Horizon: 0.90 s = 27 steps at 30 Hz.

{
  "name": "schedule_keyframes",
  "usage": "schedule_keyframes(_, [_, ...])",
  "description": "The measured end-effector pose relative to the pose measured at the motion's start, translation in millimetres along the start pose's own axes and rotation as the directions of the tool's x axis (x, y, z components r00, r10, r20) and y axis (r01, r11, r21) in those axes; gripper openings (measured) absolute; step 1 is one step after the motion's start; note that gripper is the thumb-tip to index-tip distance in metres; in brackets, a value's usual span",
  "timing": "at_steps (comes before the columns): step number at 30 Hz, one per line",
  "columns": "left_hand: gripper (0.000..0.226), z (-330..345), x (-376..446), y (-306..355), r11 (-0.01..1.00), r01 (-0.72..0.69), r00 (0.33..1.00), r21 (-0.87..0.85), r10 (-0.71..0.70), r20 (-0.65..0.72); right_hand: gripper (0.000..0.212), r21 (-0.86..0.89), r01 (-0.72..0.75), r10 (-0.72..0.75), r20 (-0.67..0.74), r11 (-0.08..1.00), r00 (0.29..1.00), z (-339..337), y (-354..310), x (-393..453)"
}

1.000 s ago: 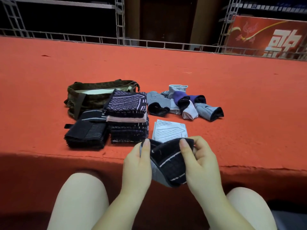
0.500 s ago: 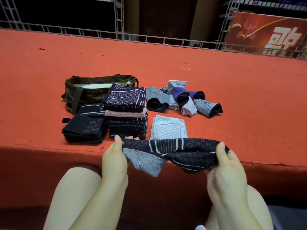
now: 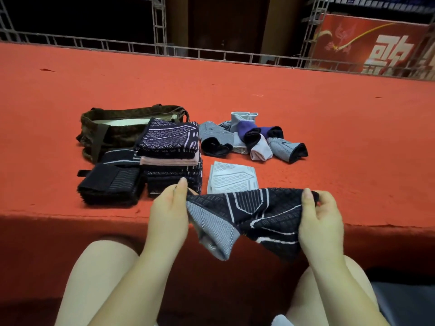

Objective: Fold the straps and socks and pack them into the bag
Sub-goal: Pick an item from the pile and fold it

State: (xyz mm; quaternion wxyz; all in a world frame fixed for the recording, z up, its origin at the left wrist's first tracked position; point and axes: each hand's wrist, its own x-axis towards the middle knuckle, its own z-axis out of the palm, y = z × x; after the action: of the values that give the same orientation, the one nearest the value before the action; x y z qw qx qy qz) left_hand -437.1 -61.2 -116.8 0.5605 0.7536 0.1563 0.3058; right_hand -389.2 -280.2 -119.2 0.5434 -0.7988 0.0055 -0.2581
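Bag point(image 3: 113, 135) sits at back left of the red platform point(image 3: 329, 137), mouth open upward, a pale lining or item visible inside; contents otherwise hard to tell. No socks clearly in it. In front of the bag: tall stack of folded dark socks point(image 3: 170, 158) with one pinkish layer in it, top piece tilted. Left of it a lower stack of folded black straps point(image 3: 109, 187). One folded white sock point(image 3: 231, 178) lies flat just right of the tall stack. Behind that, loose pile of unfolded socks point(image 3: 254, 140), grey, purple, black, white, jumbled.

Dark patterned sock point(image 3: 259, 215) is held in the air at the platform's near edge, above the knees, just in front of the white sock. Long axis runs left-right, stretched between both hands; grey toe/heel part hangs down at the left end. Left hand point(image 3: 169, 212) pinches the left end, thumb on top. Right hand point(image 3: 322, 222) pinches the right end, thumb on top, fingers curled behind the fabric.
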Motion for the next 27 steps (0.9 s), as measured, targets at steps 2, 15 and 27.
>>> schedule_keyframes(2, [0.044, 8.2, 3.0, 5.1, 0.999, -0.032, 0.999, 0.026, 0.031, 0.04, 0.019, -0.073, -0.007, 0.011, 0.052, 0.997, 0.999, 1.9, 3.7, 10.8])
schedule_keyframes(15, [0.066, 105.3, 16.8, 23.2, 0.724, -0.594, 0.773, 0.352, 0.391, 0.501, 0.05, -0.358, -0.148, 0.241, 0.232, 0.922, 0.942, 15.5, 42.3, 91.7])
schedule_keyframes(27, [0.08, 101.3, 27.2, -16.3, 0.687, -0.619, 0.672, 0.382, 0.211, 0.71, 0.032, -0.254, 0.309, -0.176, 0.439, 0.917, 0.881, -0.4, 82.4, 38.2])
